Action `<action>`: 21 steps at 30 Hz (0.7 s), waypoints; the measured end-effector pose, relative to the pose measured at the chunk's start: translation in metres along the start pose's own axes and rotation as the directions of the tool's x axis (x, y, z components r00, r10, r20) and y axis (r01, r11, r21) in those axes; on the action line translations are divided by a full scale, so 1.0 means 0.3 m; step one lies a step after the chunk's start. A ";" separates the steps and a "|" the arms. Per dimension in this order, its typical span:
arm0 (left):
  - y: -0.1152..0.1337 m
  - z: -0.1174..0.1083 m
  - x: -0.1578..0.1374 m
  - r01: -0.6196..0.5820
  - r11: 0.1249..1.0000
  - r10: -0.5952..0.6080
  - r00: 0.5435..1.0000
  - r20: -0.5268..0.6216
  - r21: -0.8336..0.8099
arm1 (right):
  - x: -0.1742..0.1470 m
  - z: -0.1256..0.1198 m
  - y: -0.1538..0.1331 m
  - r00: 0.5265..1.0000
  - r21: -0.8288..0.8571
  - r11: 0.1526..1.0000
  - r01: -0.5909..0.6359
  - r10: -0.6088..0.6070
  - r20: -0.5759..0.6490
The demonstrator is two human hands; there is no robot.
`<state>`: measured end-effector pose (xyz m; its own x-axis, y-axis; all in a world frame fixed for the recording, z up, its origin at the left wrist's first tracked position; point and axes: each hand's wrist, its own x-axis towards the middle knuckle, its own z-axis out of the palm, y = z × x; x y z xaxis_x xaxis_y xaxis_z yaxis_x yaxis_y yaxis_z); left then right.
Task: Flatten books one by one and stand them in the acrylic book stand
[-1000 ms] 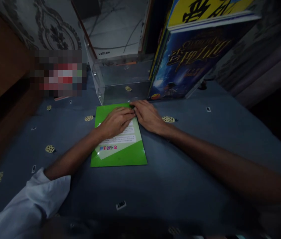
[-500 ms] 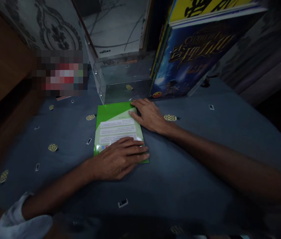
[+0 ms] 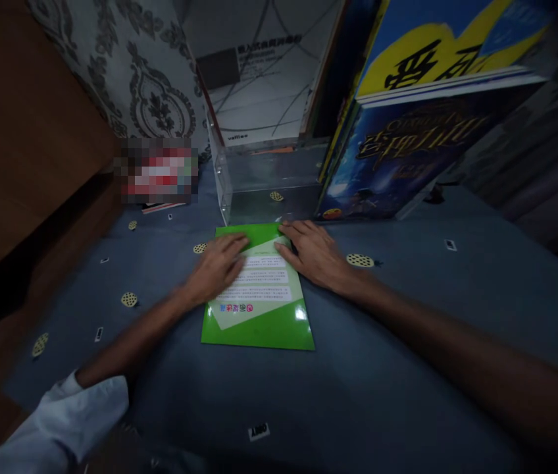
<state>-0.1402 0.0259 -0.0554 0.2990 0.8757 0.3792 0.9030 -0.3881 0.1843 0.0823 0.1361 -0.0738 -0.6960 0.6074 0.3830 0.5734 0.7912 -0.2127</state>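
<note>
A thin green book (image 3: 264,332) lies flat on the blue patterned cloth, its printing upside down to me. My left hand (image 3: 217,266) rests over the book's upper left side, fingers stretched out toward the top edge and slightly smeared by motion. At the upper right corner, my right hand (image 3: 316,253) lies with its fingertips on the cover and the thumb apart. Neither hand is wrapped round the book. Just beyond its top edge stands a clear acrylic book rack (image 3: 259,172).
In the rack's right side stand upright books, a dark blue one (image 3: 402,158) in front and a yellow-and-blue one (image 3: 437,49) behind. A white booklet (image 3: 269,79) leans at its left. Further left are a blurred-out red item (image 3: 160,174) and a brown wooden panel (image 3: 22,131).
My left hand has slid from the book's lower right part up to its upper left, uncovering the lower cover. My right hand stays at the upper corner. The whole view has shifted slightly.
</note>
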 end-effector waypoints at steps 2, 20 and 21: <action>-0.079 0.001 0.001 0.116 0.993 -0.115 0.992 -0.055 0.025 | -0.001 0.001 -0.001 1.000 -0.009 1.000 0.000 0.000 -0.002; 0.112 -0.147 -0.326 -0.033 0.998 0.031 0.998 -0.055 -0.047 | -0.006 0.011 -0.004 0.999 0.037 0.999 -0.017 0.016 0.028; 0.142 -0.154 -0.358 -0.031 0.998 0.028 0.998 -0.057 -0.054 | -0.007 0.012 -0.002 0.999 0.053 0.998 -0.017 0.016 0.027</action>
<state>-0.1481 -0.0980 -0.0462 0.3062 0.8467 0.4352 0.8754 -0.4300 0.2207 0.0818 0.1347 -0.0778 -0.6983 0.6217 0.3547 0.5617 0.7831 -0.2667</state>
